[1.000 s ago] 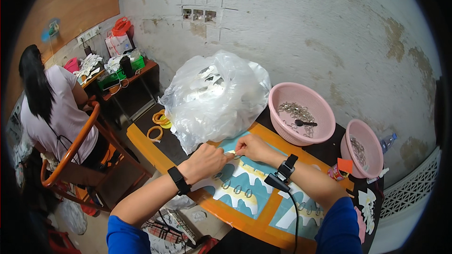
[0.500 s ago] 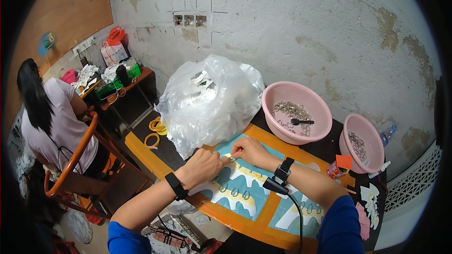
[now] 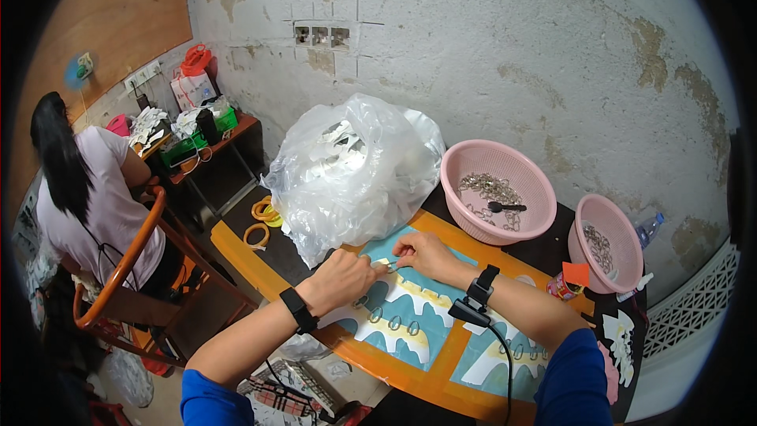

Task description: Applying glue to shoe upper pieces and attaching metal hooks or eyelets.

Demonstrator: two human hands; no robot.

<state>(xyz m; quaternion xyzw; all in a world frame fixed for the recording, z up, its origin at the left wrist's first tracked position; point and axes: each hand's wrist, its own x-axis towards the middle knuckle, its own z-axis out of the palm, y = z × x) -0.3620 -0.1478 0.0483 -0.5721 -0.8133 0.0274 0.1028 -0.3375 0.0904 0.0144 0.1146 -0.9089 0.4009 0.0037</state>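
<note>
My left hand [image 3: 344, 279] is closed with its fingertips over a white scalloped piece at the far edge of a blue-green sheet [image 3: 400, 352]. A small dark stub stands beside its knuckles; what the fingers grip is hidden. My right hand [image 3: 432, 257] pinches a small wire ring [image 3: 389, 267] close to the left fingertips. On the sheet lie white scalloped pieces [image 3: 419, 290] with yellowish upper edges. Oval metal rings [image 3: 394, 323] rest in a row along the nearer piece. More rings lie on pieces on the sheet [image 3: 475, 363] under my right forearm.
A pink basket [image 3: 544, 207] of metal rings holds a black scoop [image 3: 506, 207]; a smaller pink basket [image 3: 576, 244] stands right. A big clear plastic bag [image 3: 315, 189] bulges behind my hands. Tape rolls [image 3: 256, 235] lie left. A person [image 3: 102, 189] sits on a chair [image 3: 126, 272] at far left.
My right hand has drawn slightly away from the left, and a wire ring now shows between them. The left hand has barely moved.
</note>
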